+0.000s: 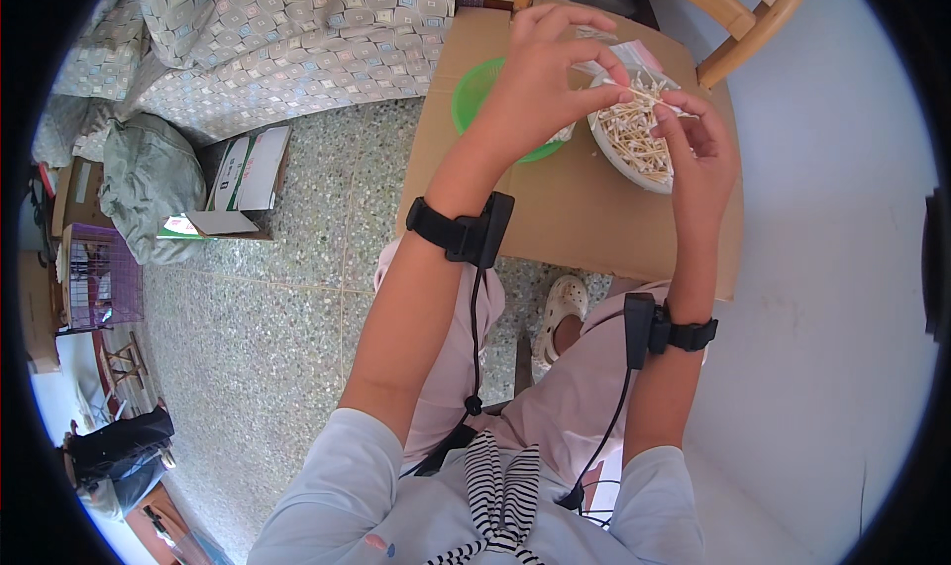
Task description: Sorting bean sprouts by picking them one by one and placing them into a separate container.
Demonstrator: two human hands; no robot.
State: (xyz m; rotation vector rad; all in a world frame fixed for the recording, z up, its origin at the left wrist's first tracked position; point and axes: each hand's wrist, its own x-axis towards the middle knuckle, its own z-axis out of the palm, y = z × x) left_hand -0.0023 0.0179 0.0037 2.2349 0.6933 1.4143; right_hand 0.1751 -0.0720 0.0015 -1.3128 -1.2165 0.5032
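Over a white bowl [648, 182] heaped with loose cotton swabs [634, 141], my two hands meet fingertip to fingertip. A thin cotton swab [646, 98] spans the gap between them. My left hand [555, 80] pinches one end of it with thumb and forefinger, the other fingers lifted and apart. The opposite end is pinched by my right hand [701, 134], its remaining fingers curled. Beneath my left hand and wrist sits a green bowl [474, 98], mostly covered; some white swab tips show at its right side.
Both bowls stand on a brown cardboard-topped surface [584, 223]. A clear plastic bag [634, 56] lies behind the white bowl. A wooden chair [728, 15] is at the far right, beside a white wall [832, 268]. Patterned cloth [297, 45] hangs at the far left, near an opened carton [243, 174].
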